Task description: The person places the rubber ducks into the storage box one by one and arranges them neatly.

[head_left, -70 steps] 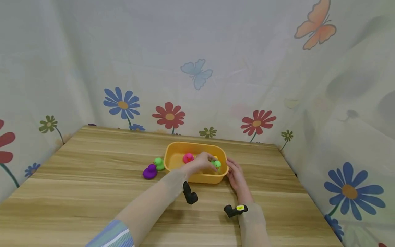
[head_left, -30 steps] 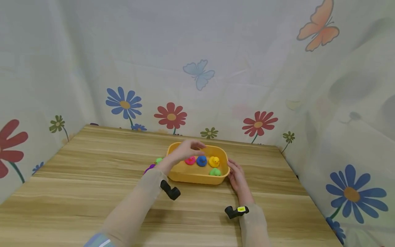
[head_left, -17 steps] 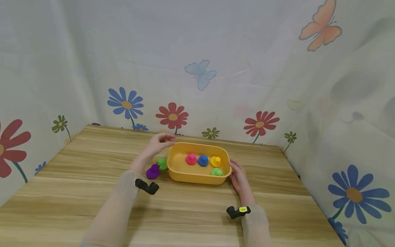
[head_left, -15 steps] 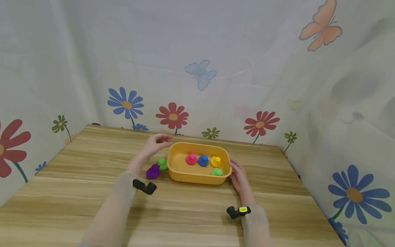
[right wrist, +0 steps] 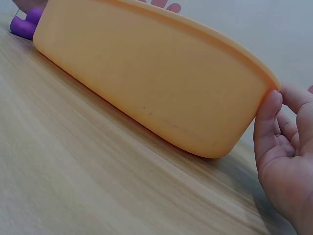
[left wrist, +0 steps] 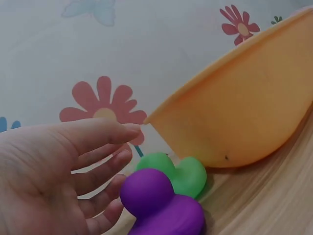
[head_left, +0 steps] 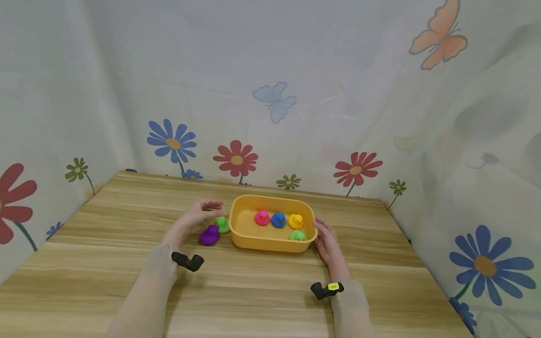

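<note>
In the head view an orange-yellow plastic tub (head_left: 270, 243) stands on the wooden table, holding a pink rubber duck (head_left: 262, 218), a blue one (head_left: 278, 220), a yellow one (head_left: 295, 221) and a light green one (head_left: 297, 235). My right hand (head_left: 327, 244) grips the tub's right end, its thumb (right wrist: 268, 105) pressed just under the rim. To the left of the tub, a purple rubber duck (left wrist: 164, 208) sits against another green rubber duck (left wrist: 188, 176). Beside these two, my left hand (head_left: 197, 213) holds nothing, its fingers extended toward the green duck.
The wooden table (head_left: 253, 291) reaches back to a hanging cloth (head_left: 270, 56) printed with flowers and butterflies. A black wrist camera (head_left: 188, 261) sits on the left wrist, another black camera (head_left: 325, 290) on the right.
My left hand has let go of a green duck inside the tub, come out over the left rim and lowered beside the two ducks on the table. The right hand stays at the tub's end.
</note>
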`<state>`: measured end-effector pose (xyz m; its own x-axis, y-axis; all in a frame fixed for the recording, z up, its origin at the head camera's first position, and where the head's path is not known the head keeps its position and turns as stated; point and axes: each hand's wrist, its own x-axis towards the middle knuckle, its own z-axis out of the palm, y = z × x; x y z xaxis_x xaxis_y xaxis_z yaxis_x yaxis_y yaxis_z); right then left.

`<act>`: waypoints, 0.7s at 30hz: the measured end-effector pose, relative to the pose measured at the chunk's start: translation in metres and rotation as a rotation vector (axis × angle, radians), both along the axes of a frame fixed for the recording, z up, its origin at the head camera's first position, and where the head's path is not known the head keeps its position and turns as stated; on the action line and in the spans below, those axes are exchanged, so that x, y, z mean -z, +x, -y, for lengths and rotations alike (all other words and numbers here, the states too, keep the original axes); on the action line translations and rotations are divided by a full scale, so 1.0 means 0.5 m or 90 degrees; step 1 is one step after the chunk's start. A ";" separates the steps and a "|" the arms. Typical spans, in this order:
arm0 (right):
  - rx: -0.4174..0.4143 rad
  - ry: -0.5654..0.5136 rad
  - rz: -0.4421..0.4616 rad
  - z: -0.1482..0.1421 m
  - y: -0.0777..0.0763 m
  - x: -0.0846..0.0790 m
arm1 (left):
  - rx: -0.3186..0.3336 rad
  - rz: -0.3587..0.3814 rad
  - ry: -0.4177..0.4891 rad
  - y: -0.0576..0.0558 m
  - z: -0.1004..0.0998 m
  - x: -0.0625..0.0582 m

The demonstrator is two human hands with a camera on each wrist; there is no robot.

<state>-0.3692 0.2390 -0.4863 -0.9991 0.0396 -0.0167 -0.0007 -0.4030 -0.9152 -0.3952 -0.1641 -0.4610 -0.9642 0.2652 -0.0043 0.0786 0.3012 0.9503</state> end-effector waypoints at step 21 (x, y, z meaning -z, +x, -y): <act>-0.003 0.008 -0.010 0.000 -0.001 0.003 | 0.046 0.029 -0.041 -0.005 -0.005 0.034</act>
<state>-0.3698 0.2390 -0.4880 -0.9994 0.0352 -0.0001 -0.0137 -0.3919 -0.9199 -0.3975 -0.1617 -0.4777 -0.9409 0.3319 -0.0676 0.0590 0.3572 0.9322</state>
